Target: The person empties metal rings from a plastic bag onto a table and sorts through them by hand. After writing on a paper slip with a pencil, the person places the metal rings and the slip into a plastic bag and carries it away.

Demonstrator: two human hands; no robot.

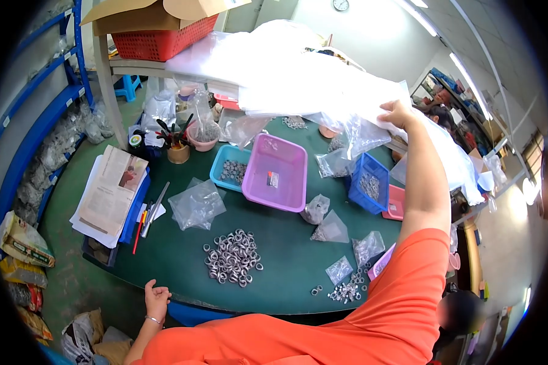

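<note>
A clock hangs on the wall; cardboard tops a red basket.

Wearer: 1 left hand, 1 right hand. 1 purple tub, 1 teal tray, 1 blue lattice basket, 1 red lattice basket, 1 wall clock, 1 heap of rings. Rings, plastic sheets overlapping; uncountable.

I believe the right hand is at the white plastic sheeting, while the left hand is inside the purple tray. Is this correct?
Not quite: the left hand is not inside the purple tray. The head view shows it by the near edge of the green table. The right hand is indeed at the white plastic sheeting.
</note>
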